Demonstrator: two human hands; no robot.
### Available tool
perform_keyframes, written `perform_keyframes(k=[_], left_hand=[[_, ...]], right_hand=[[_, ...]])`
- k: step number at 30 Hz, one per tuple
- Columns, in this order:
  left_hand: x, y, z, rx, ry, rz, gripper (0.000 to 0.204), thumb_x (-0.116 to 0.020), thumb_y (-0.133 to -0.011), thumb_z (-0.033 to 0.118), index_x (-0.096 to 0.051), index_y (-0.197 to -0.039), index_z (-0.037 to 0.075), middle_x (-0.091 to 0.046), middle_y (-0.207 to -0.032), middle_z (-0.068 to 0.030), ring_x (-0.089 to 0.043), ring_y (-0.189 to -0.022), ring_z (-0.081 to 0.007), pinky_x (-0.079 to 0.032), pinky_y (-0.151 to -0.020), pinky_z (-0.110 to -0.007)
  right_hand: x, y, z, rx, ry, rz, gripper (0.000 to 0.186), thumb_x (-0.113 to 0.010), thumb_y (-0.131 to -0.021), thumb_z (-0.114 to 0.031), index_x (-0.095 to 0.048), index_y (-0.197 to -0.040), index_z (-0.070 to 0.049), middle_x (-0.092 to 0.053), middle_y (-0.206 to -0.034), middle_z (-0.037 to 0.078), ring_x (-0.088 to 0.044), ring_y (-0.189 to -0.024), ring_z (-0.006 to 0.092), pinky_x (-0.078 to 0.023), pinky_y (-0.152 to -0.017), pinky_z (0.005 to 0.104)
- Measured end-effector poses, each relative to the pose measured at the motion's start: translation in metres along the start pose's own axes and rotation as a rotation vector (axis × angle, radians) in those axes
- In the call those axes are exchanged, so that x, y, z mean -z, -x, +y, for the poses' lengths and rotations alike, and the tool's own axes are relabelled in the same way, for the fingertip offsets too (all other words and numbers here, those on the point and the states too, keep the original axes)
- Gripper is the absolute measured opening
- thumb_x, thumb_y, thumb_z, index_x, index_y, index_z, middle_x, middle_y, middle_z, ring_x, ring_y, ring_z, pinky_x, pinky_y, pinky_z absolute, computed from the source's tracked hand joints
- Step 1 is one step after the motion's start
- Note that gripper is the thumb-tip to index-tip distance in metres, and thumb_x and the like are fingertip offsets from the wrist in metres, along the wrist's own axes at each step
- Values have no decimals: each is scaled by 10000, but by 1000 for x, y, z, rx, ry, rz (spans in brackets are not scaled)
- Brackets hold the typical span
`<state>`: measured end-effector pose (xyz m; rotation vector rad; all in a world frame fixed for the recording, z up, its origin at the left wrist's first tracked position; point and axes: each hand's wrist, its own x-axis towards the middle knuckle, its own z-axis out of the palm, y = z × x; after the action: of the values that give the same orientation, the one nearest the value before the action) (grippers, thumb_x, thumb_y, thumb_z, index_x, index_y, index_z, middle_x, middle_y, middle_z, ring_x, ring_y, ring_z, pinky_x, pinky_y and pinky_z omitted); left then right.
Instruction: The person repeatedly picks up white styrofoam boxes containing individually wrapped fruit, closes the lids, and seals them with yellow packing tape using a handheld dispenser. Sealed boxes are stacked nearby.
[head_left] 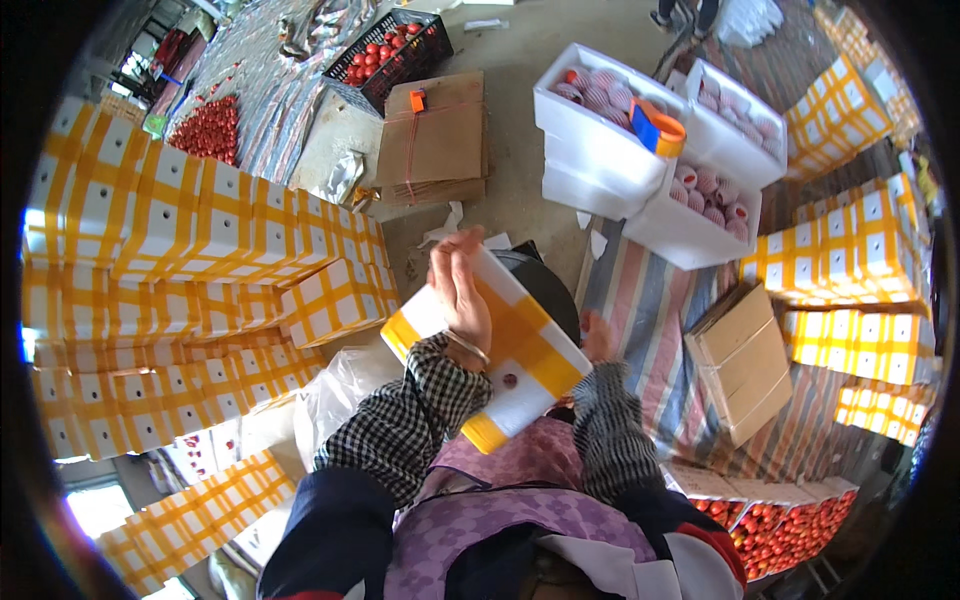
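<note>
A white foam box (545, 340) with yellow tape bands tilts in front of my lap, one small dark hole in its near side. My left hand (462, 295) lies along its upper left part, fingers stretched toward the far edge and bent over it. At the right edge my right hand (598, 338) grips the box from the side; its fingers are partly hidden. Checked sleeve covers reach both wrists, and a band circles the left one. Under the box's far end shows a dark round thing (540, 275), mostly covered.
Open foam boxes (650, 190) of net-wrapped red fruit stand far right, a blue-and-orange tape dispenser (655, 128) on one. Taped boxes (200, 220) are stacked left, more (840, 250) right. Flat cardboard (430, 135), a black fruit crate (400, 65) and leaning cardboard (740, 360) surround me.
</note>
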<state>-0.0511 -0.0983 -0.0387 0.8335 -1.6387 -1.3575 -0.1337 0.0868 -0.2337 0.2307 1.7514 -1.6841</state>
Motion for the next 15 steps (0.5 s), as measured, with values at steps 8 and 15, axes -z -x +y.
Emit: perform_keyframes(k=[8,15], left_hand=[[188,-40,-49,488,677,195,362,-407,-885,375,-513,-1050,70,-579,-961,-68,-556,-861,-196,-414,-818,-328],[238,24,-187,1073,295,131,313,-421,-859,310,-527,-976,39,-585,-841,-58,-538,-700,-153,-411,-575,-276]], right_hand=[[-118,159,-171,805,1203,-119,484,-493,-832,-348,-403,-1180,-24,-480,-1142,182,-507,-995,341,-427,-818,397],[-92,118,-167,501,1256,53,545,-414,-874,-363,-290,-1285,-26,-449,-1204,183,-488,-1063,310,-413,-861,366]])
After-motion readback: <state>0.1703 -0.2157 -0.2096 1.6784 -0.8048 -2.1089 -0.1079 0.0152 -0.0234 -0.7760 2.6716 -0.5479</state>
